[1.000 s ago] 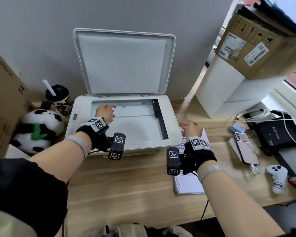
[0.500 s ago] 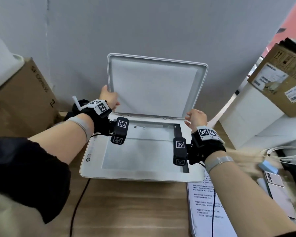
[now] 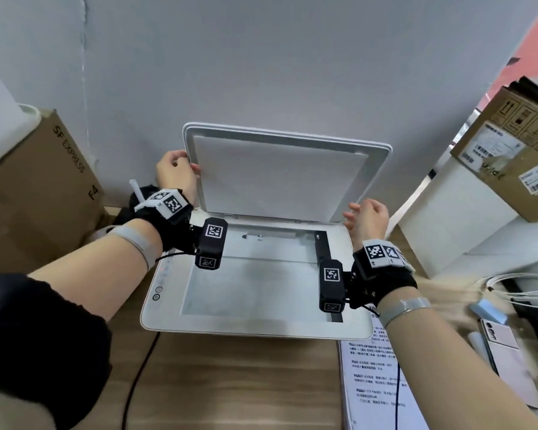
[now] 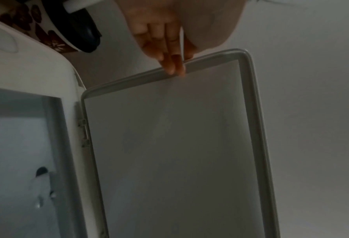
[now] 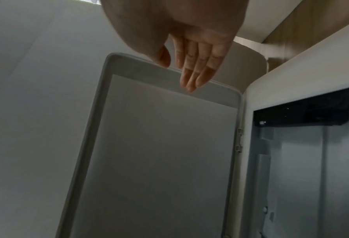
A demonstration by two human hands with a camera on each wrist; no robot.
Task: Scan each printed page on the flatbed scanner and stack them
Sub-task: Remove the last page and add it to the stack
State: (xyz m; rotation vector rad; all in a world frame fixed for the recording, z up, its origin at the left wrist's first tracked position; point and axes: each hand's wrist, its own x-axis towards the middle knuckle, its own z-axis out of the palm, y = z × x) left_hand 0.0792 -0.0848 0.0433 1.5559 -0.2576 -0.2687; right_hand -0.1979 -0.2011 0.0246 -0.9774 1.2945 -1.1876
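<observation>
A white flatbed scanner (image 3: 165, 305) stands on the wooden table with its lid (image 3: 280, 178) raised against the wall. My left hand (image 3: 176, 172) grips the lid's left edge near the top corner. In the left wrist view its fingertips (image 4: 173, 67) pinch the rim of the lid (image 4: 169, 145). My right hand (image 3: 365, 214) is at the lid's lower right edge. Its fingers (image 5: 195, 75) lie straight against the rim of the lid (image 5: 159, 145) and hold nothing. The glass (image 3: 252, 287) looks grey; I cannot tell if a sheet lies on it. A stack of printed pages (image 3: 373, 383) lies at the scanner's front right.
A cardboard box (image 3: 35, 187) stands at the left and a patterned cup (image 4: 67, 32) sits behind my left wrist. At the right are white boxes (image 3: 448, 218) with a carton (image 3: 516, 156) on top, white cables (image 3: 522, 287) and a phone (image 3: 500, 336). A black cord (image 3: 137, 377) runs off the table's front.
My left hand rose from the glass to the lid's left edge and took hold of it. My right hand left the page stack and rose to the lid's right edge. My head moved closer.
</observation>
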